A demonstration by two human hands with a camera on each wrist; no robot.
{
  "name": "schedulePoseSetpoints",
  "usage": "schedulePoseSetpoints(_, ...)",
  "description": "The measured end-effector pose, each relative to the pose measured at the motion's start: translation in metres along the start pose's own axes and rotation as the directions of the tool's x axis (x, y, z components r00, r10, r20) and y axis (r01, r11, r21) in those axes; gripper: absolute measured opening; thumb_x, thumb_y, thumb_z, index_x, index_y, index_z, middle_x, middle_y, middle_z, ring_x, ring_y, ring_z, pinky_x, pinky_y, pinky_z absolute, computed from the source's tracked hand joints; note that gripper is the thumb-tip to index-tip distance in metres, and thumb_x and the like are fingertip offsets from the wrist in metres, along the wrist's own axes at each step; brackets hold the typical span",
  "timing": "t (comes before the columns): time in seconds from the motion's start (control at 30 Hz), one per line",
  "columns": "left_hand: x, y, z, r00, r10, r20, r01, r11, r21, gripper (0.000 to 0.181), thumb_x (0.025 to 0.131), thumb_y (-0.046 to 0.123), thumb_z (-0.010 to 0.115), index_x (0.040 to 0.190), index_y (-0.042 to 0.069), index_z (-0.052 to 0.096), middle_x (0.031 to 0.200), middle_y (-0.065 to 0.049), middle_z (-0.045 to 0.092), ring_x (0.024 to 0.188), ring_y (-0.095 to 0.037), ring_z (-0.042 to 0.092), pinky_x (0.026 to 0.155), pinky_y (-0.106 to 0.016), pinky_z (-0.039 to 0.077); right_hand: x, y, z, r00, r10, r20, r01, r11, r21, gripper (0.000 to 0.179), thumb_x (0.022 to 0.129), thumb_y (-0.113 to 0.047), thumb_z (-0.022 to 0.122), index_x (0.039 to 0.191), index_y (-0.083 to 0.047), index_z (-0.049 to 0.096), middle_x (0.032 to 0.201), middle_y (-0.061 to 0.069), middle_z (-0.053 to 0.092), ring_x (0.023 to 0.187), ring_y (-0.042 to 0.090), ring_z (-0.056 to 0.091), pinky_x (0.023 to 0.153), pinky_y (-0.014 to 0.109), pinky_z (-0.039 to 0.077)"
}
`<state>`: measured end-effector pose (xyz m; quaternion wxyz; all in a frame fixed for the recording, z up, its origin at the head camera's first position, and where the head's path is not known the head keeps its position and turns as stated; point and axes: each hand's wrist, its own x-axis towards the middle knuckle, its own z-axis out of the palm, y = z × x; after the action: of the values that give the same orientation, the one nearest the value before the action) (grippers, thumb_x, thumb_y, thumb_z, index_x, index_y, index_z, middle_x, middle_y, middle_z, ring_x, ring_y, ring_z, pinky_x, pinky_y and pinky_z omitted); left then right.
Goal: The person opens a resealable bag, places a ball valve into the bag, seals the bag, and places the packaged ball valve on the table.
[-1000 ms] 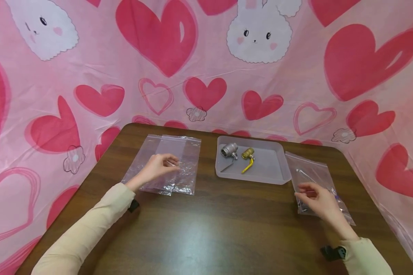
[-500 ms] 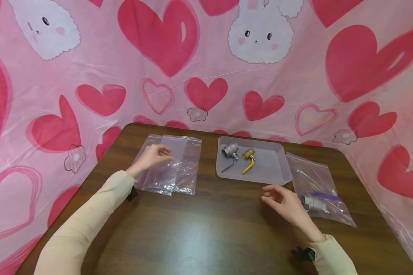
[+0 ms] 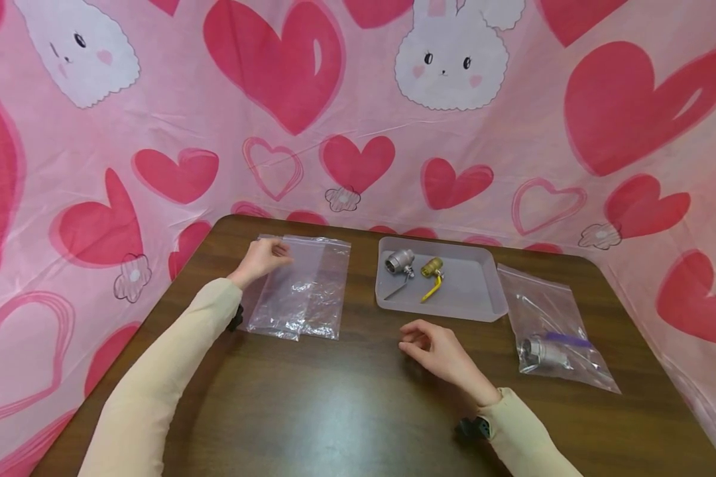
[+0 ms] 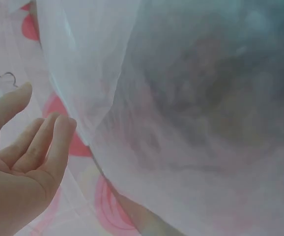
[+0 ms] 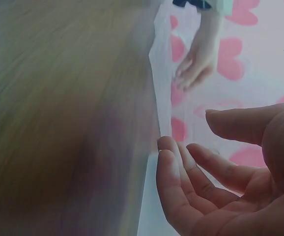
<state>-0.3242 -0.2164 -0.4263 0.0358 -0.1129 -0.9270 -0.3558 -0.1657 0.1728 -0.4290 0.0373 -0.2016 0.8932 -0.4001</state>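
Note:
Two clear zip bags [image 3: 310, 285] lie overlapping on the left of the table, flat. Above their far left part is my left hand [image 3: 258, 260], fingers loosely curved with nothing in them; the left wrist view shows the hand [image 4: 29, 157] beside the sheer plastic, thumb and fingers apart. My right hand [image 3: 438, 351] hovers over the table in front of the tray, relaxed and holding nothing. In the right wrist view its fingers [image 5: 169, 182] are gently bent, the thumb well apart from them.
A translucent plastic tray [image 3: 483, 291] at the back holds a silver ball valve [image 3: 400, 261] and a brass ball valve [image 3: 431, 267] with a yellow handle. Right of it lies a zip bag [image 3: 543, 298] with a metal valve [image 3: 545, 352] inside. Patterned pink cloth hangs behind.
My right hand has moved left, away from the filled bag, to in front of the tray. My left hand has shifted up and left over the flat bags, toward their far edge.

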Motion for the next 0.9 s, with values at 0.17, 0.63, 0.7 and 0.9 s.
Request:
schedulePoseSetpoints(0.17,0.012,-0.002,-0.003,0.999,-0.050,-0.017,0.051,0.999,0.015,0.036,0.087,0.014,0.074,0.113,-0.010,0.066,0.108,-0.027,0.071,0.102,-0.039,0.069,0.089,-0.048,0.056,0.018,-0.011,0.015,0.997,-0.007,0.075,0.005,0.999,0.033,0.027,0.091,-0.016,0.069,0.111,0.003,0.066,0.097,0.012,0.074,0.075,0.010,0.064,0.063,0.018,0.049)
schedulePoseSetpoints(0.63,0.032,-0.011,-0.005,0.989,-0.142,-0.039,0.144,0.988,0.056,0.038,0.084,0.014,0.074,0.112,-0.010,0.067,0.111,-0.028,0.070,0.104,-0.040,0.068,0.092,-0.048,0.054,0.057,-0.027,0.051,0.979,0.103,0.177,-0.118,0.990,0.079,0.034,0.093,-0.021,0.067,0.116,0.003,0.066,0.097,0.009,0.072,0.072,0.010,0.059,0.063,0.022,0.049)
schedulePoseSetpoints(0.7,0.036,-0.013,-0.005,0.985,-0.163,-0.052,0.166,0.985,0.056,0.037,0.084,0.015,0.074,0.111,-0.010,0.067,0.111,-0.028,0.070,0.105,-0.040,0.067,0.094,-0.048,0.053,0.062,-0.028,0.054,0.980,0.113,0.164,-0.126,0.990,0.070,0.034,0.092,-0.021,0.067,0.116,0.003,0.067,0.097,0.009,0.073,0.073,0.009,0.060,0.065,0.023,0.050)
schedulePoseSetpoints(0.9,0.045,-0.017,-0.002,0.969,-0.240,-0.056,0.243,0.968,0.065,0.039,0.083,0.017,0.074,0.111,-0.009,0.067,0.117,-0.028,0.068,0.112,-0.044,0.060,0.099,-0.051,0.049,0.072,-0.035,0.062,0.977,0.143,0.156,-0.151,0.988,0.041,0.036,0.091,-0.021,0.068,0.116,0.005,0.067,0.098,0.010,0.073,0.077,0.010,0.062,0.076,0.027,0.054)
